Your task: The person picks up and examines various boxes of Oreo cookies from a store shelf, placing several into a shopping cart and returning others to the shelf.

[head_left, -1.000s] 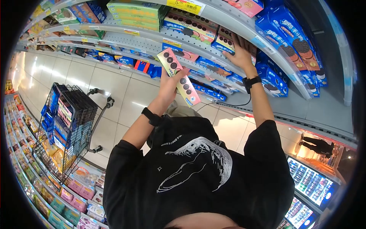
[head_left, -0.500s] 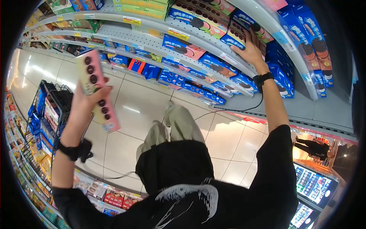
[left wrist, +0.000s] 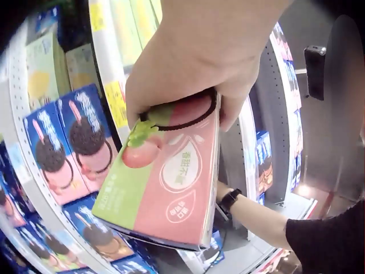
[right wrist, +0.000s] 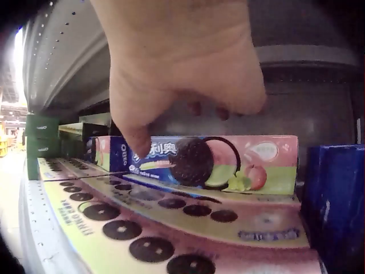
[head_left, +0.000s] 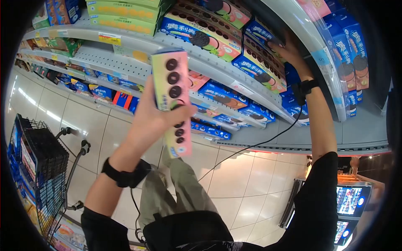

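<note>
My left hand point(head_left: 153, 113) grips a pink and yellow-green cookie box point(head_left: 171, 90), thumb across its long side with the row of dark cookies. In the left wrist view, the box's broad face point(left wrist: 165, 177) shows a peach and grapes. My right hand point(head_left: 291, 52) reaches deep into the shelf, above rows of similar cookie boxes. In the right wrist view, its thumb points down in front of a blue, pink and green cookie box point(right wrist: 251, 165) at the back. The other fingertips hang slightly above that box's top edge.
More cookie boxes point(right wrist: 114, 222) lie in rows nearer the shelf front, with green boxes point(head_left: 125, 14) to the left and blue packs point(head_left: 349, 54) at the right. A shelf board overhangs my right hand. A loaded black wire cart point(head_left: 39, 163) stands on the left, and a cable point(head_left: 259, 145) hangs from my right wrist.
My left hand swung out left toward the cart with its box, then came back before the shelf. My right hand left the front boxes and moved deeper into the shelf.
</note>
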{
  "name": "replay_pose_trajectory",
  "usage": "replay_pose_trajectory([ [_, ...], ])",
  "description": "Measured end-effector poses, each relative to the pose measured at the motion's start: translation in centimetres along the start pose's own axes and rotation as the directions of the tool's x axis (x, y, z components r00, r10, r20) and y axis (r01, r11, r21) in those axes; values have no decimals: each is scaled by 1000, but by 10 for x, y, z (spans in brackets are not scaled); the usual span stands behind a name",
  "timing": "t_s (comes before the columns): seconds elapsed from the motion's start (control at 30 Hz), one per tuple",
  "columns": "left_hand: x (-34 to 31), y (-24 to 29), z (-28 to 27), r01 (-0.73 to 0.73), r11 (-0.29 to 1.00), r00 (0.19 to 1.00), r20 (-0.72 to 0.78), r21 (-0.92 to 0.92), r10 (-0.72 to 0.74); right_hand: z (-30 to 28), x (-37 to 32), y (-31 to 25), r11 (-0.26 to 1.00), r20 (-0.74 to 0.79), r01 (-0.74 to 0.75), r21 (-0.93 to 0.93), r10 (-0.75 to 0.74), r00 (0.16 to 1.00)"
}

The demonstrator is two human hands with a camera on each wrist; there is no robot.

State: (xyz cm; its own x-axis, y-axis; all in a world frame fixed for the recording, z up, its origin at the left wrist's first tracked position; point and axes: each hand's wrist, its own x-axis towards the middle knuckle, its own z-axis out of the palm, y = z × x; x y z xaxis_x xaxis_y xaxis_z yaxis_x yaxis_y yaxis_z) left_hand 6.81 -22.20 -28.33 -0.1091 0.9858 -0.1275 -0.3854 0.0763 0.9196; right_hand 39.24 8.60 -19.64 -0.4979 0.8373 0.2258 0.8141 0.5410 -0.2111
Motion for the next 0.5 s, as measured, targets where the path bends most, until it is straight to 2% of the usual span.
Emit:
replay_pose_trajectory([
  [0.07,9,-7,20,4,992,997,74,-123,5,-10,13,-21,1000,26,13,18,-13,1000],
  [0.1,13,-15,25,25,994,998,65,-108,-18,-16,18,-37,977,94,-209,31,205,974],
  [0.13,16,-20,30,19,994,998,69,-111,-11,-20,21,-43,906,165,-423,30,413,896],
  [0.17,18,-24,35,41,993,998,60,-107,-35,-7,41,1,994,-131,101,-49,-107,986],
  [0.2,22,-28,40,64,993,997,53,-102,-59,-12,43,-2,993,-137,102,-53,-108,985],
  [0.3,32,-39,51,53,992,995,89,-116,-43,-36,43,-32,930,133,52,363,-107,985],
  [0.47,48,-45,77,69,986,987,157,-150,-45,-20,61,-22,954,72,97,284,-123,990],
  [0.5,52,-50,81,67,993,984,171,-100,-50,-18,64,-21,957,63,102,272,-123,990],
])
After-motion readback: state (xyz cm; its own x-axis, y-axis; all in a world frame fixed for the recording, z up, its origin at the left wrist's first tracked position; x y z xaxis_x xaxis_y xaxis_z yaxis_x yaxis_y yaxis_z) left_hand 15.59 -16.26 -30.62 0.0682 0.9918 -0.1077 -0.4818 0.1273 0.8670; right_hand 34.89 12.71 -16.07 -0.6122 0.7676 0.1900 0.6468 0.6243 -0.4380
